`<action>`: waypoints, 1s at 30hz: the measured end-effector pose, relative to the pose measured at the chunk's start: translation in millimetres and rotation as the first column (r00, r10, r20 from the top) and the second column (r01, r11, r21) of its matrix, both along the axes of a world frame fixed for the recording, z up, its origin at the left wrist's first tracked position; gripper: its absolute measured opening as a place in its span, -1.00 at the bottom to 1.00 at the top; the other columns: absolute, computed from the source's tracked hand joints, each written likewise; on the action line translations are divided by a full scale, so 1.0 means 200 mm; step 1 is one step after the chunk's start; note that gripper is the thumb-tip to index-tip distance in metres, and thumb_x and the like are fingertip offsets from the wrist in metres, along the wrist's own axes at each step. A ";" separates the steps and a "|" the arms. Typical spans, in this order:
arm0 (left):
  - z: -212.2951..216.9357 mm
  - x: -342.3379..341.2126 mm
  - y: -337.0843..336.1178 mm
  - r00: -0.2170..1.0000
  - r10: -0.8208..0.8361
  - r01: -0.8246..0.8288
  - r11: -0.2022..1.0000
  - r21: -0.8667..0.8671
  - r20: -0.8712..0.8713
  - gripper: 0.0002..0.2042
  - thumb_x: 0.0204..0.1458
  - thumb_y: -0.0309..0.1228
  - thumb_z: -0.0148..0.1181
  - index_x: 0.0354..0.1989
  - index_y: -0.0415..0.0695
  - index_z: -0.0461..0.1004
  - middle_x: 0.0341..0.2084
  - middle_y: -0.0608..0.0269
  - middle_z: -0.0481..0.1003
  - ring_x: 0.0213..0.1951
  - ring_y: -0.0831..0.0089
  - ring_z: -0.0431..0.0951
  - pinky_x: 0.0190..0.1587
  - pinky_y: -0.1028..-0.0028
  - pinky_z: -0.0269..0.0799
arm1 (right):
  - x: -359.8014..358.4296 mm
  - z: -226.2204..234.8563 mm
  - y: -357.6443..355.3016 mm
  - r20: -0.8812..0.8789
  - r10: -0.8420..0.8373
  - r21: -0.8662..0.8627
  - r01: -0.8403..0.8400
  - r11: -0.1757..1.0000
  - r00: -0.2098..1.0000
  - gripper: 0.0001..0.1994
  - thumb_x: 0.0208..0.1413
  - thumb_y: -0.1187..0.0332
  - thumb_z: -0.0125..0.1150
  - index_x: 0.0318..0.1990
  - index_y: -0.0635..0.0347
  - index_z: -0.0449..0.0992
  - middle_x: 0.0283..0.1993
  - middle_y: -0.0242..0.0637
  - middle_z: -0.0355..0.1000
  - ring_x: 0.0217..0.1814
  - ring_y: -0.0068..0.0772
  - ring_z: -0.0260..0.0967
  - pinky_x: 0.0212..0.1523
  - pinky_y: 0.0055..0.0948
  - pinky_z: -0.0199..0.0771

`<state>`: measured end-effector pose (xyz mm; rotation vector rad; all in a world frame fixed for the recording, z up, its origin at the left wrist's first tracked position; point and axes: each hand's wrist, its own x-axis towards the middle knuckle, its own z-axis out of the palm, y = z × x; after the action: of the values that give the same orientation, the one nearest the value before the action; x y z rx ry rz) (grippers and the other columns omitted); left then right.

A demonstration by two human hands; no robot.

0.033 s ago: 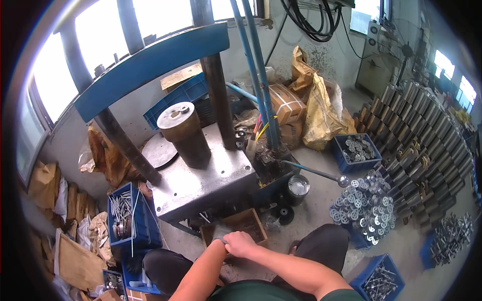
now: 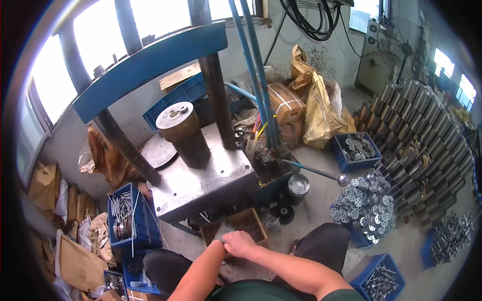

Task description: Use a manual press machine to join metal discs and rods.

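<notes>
In front of my body both forearms meet over a wooden box (image 2: pixel 258 220) on the floor. My left hand (image 2: pixel 224 231) seems covered by a grey glove; its fingers are blurred and partly hidden. My right hand (image 2: pixel 240 244) lies across the left wrist, its fingers closed at the glove's grey cuff (image 2: pixel 220 241). Just beyond stands a press with a metal table (image 2: pixel 211 170). A thick dark cylinder (image 2: pixel 186 135) rests on it, with a small metal ring (image 2: pixel 183 108) on top.
A blue crossbeam (image 2: pixel 155 67) spans the press posts. A ball-ended lever (image 2: pixel 316 171) sticks out to the right. Blue crates stand either side: one of metal rods (image 2: pixel 114 236) left, one heaped with metal wheels (image 2: pixel 359 240) right. Steel tubes (image 2: pixel 422 140) are stacked far right.
</notes>
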<state>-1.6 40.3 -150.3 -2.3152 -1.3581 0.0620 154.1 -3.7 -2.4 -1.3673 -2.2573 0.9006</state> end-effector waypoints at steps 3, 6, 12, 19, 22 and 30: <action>-0.07 0.10 -0.01 1.000 0.009 -0.006 0.983 -0.181 0.015 -0.60 0.10 -0.08 0.12 0.01 0.02 0.67 0.04 0.06 0.60 0.15 0.15 0.56 0.18 0.18 0.43 | -0.01 -0.06 0.00 -0.096 -0.037 0.269 0.062 0.961 0.995 -0.88 0.05 0.36 0.14 -0.39 0.18 0.55 -0.37 -0.05 0.57 -0.25 0.08 0.59 -0.22 -0.03 0.61; -0.24 0.08 -0.12 0.999 0.009 0.003 0.939 -0.343 0.033 -0.60 0.11 -0.08 0.11 0.02 0.02 0.67 0.08 0.07 0.58 0.18 0.16 0.54 0.20 0.19 0.42 | 0.00 -0.11 -0.01 -0.073 0.002 0.355 0.025 0.934 0.997 -0.90 0.07 0.38 0.13 -0.45 0.14 0.51 -0.43 -0.13 0.53 -0.33 -0.03 0.59 -0.31 -0.11 0.60; -0.33 -0.07 0.05 0.998 0.038 -0.005 0.787 -0.617 0.040 -0.59 0.13 -0.09 0.10 0.06 0.04 0.66 0.15 0.08 0.54 0.22 0.19 0.51 0.23 0.19 0.41 | 0.00 -0.10 -0.05 -0.186 0.107 0.484 -0.004 0.875 0.977 -0.88 0.07 0.38 0.14 -0.49 0.11 0.46 -0.47 -0.19 0.48 -0.35 -0.11 0.57 -0.30 -0.17 0.59; -0.42 -0.17 0.18 0.994 0.095 -0.009 0.587 -0.810 0.058 -0.59 0.16 -0.10 0.09 0.09 0.05 0.65 0.22 0.09 0.50 0.27 0.21 0.48 0.26 0.19 0.40 | 0.00 0.03 0.01 0.199 0.022 -0.313 0.042 0.949 0.980 -0.72 -0.02 0.30 0.22 -0.20 0.23 0.70 -0.13 0.05 0.63 0.00 0.03 0.62 -0.03 -0.07 0.62; -0.32 0.01 0.15 0.993 0.099 -0.111 0.508 -0.854 -0.070 -0.61 0.15 -0.11 0.09 0.07 0.07 0.66 0.16 0.07 0.54 0.20 0.18 0.55 0.18 0.16 0.47 | 0.08 -0.12 0.02 0.195 -0.059 -0.438 0.141 0.888 0.979 -0.68 -0.04 0.26 0.23 -0.18 0.25 0.69 -0.10 0.06 0.62 -0.02 0.06 0.61 -0.02 -0.05 0.62; -0.22 -0.06 0.20 0.987 0.076 -0.157 0.646 -0.747 -0.142 -0.65 0.19 -0.12 0.04 0.01 0.10 0.67 0.01 0.09 0.63 0.07 0.19 0.64 0.04 0.17 0.56 | -0.03 -0.11 -0.04 0.061 0.179 -0.270 -0.156 0.950 0.982 -0.72 0.04 0.29 0.12 -0.26 0.32 0.64 -0.19 0.17 0.58 -0.08 0.22 0.58 -0.04 0.07 0.58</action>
<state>-13.5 79.6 -194.0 -2.8037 -1.6374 0.9569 147.9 -11.0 -23.7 -1.3579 -2.4155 1.2627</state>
